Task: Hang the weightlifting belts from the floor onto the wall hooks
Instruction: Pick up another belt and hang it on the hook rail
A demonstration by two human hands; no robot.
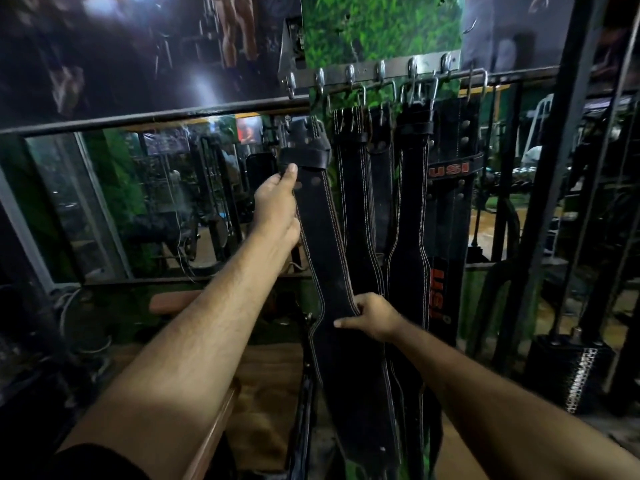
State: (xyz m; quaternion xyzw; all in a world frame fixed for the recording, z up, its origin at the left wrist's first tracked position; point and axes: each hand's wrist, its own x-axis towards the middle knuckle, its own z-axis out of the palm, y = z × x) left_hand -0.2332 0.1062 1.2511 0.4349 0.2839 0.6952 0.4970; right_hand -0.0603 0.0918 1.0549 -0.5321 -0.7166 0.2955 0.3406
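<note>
A black stitched weightlifting belt (323, 237) hangs long in front of me, its buckle end up near the hook rail (367, 72). My left hand (277, 206) grips its upper part just below the leather loop. My right hand (372, 317) pinches the belt's right edge lower down, where the belt widens. Several other black belts (408, 209) hang from the metal hooks to the right, one with red "USI" lettering (450, 168). The two leftmost hooks (291, 85) look bare. I cannot see whether the held belt's buckle sits on a hook.
A green leaf-patterned panel (377, 26) backs the rail. A mirror (156, 195) with a dark metal bar above it lies to the left. A black steel upright (550, 188) and a weight stack (568, 372) stand at right. A wooden bench edge (211, 434) is low by my left arm.
</note>
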